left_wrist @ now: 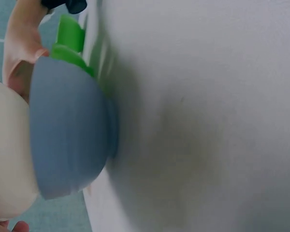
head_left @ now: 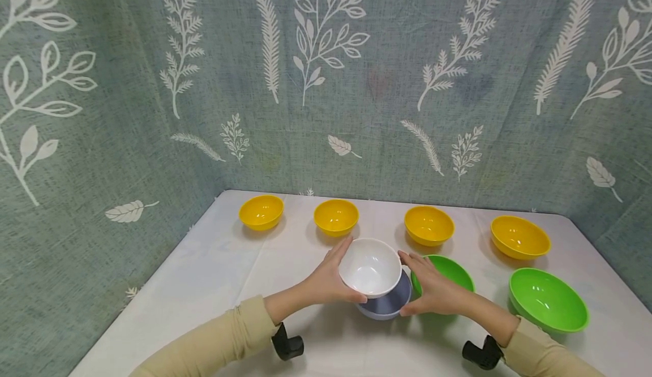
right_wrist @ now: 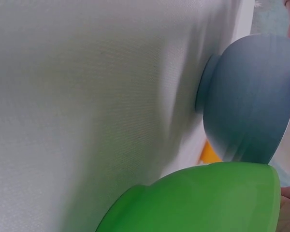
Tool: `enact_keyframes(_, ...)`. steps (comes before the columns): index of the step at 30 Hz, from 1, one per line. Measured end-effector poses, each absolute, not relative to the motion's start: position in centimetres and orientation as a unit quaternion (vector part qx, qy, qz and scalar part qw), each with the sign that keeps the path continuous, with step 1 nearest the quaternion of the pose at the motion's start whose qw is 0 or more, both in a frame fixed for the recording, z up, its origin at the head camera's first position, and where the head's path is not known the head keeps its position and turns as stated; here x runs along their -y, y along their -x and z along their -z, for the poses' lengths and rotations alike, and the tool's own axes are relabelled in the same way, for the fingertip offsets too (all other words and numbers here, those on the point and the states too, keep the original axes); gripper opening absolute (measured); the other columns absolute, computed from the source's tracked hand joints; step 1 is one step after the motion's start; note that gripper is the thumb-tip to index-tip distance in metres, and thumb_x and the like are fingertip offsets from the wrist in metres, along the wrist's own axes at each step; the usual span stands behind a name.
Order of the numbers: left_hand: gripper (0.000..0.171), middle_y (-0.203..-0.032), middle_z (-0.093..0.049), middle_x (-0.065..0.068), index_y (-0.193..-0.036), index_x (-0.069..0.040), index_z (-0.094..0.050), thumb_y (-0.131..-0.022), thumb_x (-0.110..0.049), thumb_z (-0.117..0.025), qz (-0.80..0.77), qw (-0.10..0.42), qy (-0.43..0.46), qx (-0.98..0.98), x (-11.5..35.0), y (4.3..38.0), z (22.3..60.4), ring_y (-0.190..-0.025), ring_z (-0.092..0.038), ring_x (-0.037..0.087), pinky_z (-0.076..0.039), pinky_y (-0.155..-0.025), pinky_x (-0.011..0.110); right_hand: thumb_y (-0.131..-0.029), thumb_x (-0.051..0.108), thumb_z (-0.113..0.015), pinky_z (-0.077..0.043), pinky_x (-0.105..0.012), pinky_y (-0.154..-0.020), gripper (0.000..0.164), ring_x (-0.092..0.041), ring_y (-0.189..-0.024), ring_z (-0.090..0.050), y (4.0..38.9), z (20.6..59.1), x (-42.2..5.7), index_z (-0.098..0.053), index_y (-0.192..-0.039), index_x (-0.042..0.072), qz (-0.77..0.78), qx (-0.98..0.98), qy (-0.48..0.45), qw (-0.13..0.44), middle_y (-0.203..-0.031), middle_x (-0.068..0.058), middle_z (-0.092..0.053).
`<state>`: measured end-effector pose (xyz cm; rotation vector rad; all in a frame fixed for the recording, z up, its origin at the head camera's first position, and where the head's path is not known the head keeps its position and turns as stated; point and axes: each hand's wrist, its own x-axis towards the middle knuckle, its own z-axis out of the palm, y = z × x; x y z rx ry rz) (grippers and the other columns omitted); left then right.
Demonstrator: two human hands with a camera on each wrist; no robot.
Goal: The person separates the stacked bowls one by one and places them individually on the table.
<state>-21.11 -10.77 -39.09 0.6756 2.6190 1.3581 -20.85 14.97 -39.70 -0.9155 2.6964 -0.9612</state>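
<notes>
My left hand (head_left: 328,278) grips a white bowl (head_left: 370,269) by its left side, thumb at the near rim and fingers at the far rim. Directly below it, partly covered in the head view, is a blue-grey bowl (head_left: 389,303). My right hand (head_left: 433,289) curves round the right side of the blue-grey bowl, thumb at its near rim; the fingertips reach up beside the white bowl. From the left wrist, the white bowl (left_wrist: 7,154) shows just above the upright blue-grey bowl (left_wrist: 70,130), whose foot is close over the white cloth.
Right behind my right hand stands a green bowl (head_left: 450,272), with another green bowl (head_left: 547,300) farther right. Along the back are several yellow bowls, among them one at the left (head_left: 261,213) and one at the right (head_left: 519,237). A leaf-patterned curtain (head_left: 356,82) hangs behind the table.
</notes>
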Motion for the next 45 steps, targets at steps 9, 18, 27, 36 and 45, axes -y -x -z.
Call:
enact_keyframes(9,0.118,-0.151,-0.015,0.012,-0.147,-0.008,-0.014,-0.057,-0.032,-0.087,-0.46,0.05,-0.19,-0.866,12.0,21.3,37.8,-0.133,-0.026,0.033,-0.033,-0.101,0.054,-0.064,0.035,-0.081,-0.004,-0.065,-0.104,0.107,-0.05,-0.131,-0.017,20.9,39.7,-14.9,-0.021,-0.138,-0.013,0.327,-0.889,0.315,0.066,-0.131,-0.019,-0.045)
enact_keyframes(18,0.119,-0.152,-0.012,0.014,-0.147,-0.01,-0.015,-0.055,-0.032,-0.088,-0.468,0.034,-0.162,-0.868,13.5,21.7,37.3,-0.134,-0.024,0.036,-0.032,-0.101,0.055,-0.065,0.036,-0.081,-0.003,-0.063,-0.104,0.106,-0.049,-0.132,-0.015,20.8,39.6,-14.9,-0.021,-0.139,-0.011,0.33,-0.888,0.31,0.074,-0.132,-0.017,-0.044)
enact_keyframes(27,0.119,-0.152,-0.013,0.014,-0.147,-0.007,-0.015,-0.055,-0.025,-0.089,-0.469,0.018,-0.132,-0.873,14.9,22.1,37.9,-0.134,-0.025,0.036,-0.03,-0.102,0.056,-0.065,0.036,-0.08,-0.004,-0.063,-0.105,0.106,-0.048,-0.132,-0.016,20.8,39.4,-14.9,-0.02,-0.139,-0.011,0.33,-0.889,0.307,0.078,-0.133,-0.018,-0.044)
enact_keyframes(36,0.121,-0.151,-0.016,0.012,-0.147,-0.009,-0.013,-0.055,-0.026,-0.088,-0.475,0.014,-0.111,-0.873,16.5,22.6,39.0,-0.132,-0.028,0.035,-0.03,-0.102,0.056,-0.065,0.035,-0.08,-0.006,-0.063,-0.105,0.105,-0.049,-0.131,-0.017,20.8,39.6,-14.9,-0.021,-0.138,-0.012,0.328,-0.888,0.314,0.073,-0.132,-0.017,-0.044)
enact_keyframes(45,0.124,-0.151,-0.015,0.017,-0.146,-0.005,-0.013,-0.053,-0.032,-0.089,-0.482,0.028,-0.095,-0.871,17.2,22.8,40.5,-0.132,-0.026,0.037,-0.029,-0.103,0.056,-0.065,0.033,-0.081,-0.007,-0.063,-0.105,0.105,-0.049,-0.131,-0.017,20.9,39.5,-14.9,-0.021,-0.138,-0.013,0.326,-0.888,0.316,0.073,-0.132,-0.017,-0.045)
